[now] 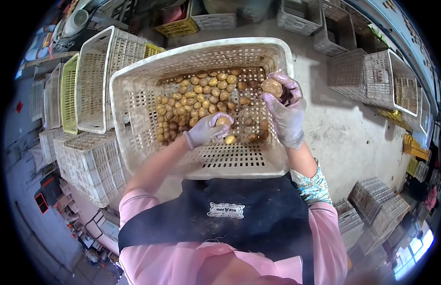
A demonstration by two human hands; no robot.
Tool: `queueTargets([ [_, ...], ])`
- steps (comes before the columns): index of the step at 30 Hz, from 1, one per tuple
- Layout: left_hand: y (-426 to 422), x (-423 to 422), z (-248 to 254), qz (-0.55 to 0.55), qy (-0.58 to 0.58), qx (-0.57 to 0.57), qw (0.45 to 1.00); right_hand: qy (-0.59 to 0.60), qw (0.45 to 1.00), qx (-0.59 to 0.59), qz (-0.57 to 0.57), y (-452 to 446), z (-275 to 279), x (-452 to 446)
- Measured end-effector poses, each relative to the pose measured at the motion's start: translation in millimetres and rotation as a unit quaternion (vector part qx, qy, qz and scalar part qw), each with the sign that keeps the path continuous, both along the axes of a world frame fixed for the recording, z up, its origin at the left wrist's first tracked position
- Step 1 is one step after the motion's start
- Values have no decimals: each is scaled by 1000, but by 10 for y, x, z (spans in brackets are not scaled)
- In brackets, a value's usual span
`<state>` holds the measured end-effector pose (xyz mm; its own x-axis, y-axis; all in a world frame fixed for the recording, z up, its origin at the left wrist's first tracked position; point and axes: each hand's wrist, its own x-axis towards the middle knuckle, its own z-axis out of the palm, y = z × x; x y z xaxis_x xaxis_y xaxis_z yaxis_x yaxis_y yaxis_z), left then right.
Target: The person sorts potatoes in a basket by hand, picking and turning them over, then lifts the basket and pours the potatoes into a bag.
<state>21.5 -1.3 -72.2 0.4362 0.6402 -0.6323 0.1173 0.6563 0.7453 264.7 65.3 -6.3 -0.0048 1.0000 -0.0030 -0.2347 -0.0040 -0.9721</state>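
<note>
Pale concrete floor [363, 137] is seen at right. At centre, over the white perforated plastic crate [135, 97], one round yellow-brown fruit [223, 122] is pinched by the gloved left hand [205, 131], one brown fruit [272, 88] by the right hand [289, 116]. Judged: holding step; steady fingertips needed.

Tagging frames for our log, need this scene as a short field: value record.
left hand: gloved, holding yellowish round item
right hand: gloved, holding brown round item
container: off-white slotted crate
contents: loose round items, mostly massed left of the right hand
item type: cannot tell
background: stacked crates, both sides
</note>
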Motion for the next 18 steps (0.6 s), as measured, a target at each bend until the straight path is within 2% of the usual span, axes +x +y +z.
queueTargets([
  [3,15,91,2,41,-5,123,991,7,1000,-13,3,-11,23,-22],
  [5,50,171,116,39,-40,107,993,43,997,-57,20,-35,164,-26],
  [6,62,230,127,47,-75,130,988,-30,999,27,26,-8,72,-1],
  [7,47,230,35,90,-128,65,986,-16,998,46,29,-5,11,30],
  [8,93,290,91,112,-135,76,982,-2,997,66,32,3,-51,68],
  [9,110,305,72,52,55,136,988,114,992,32,42,-42,3,193],
  [10,144,262,5,-45,119,335,934,173,983,-23,47,-105,163,439],
  [11,170,218,-57,-91,201,525,822,238,966,-77,58,-129,322,637],
  [13,164,191,68,-40,109,398,910,94,983,-150,50,-91,338,1455],
  [14,170,154,148,-55,141,432,889,85,993,-85,14,3,76,2123],
  [15,204,188,176,-24,126,415,901,-1,997,-69,-31,111,221,2866],
  [16,235,220,206,8,110,399,910,-43,994,17,-96,260,366,3687],
  [17,228,271,216,74,44,320,944,17,962,127,-239,375,448,4402],
  [18,208,319,259,107,-8,248,963,120,894,142,-407,479,488,5102],
])
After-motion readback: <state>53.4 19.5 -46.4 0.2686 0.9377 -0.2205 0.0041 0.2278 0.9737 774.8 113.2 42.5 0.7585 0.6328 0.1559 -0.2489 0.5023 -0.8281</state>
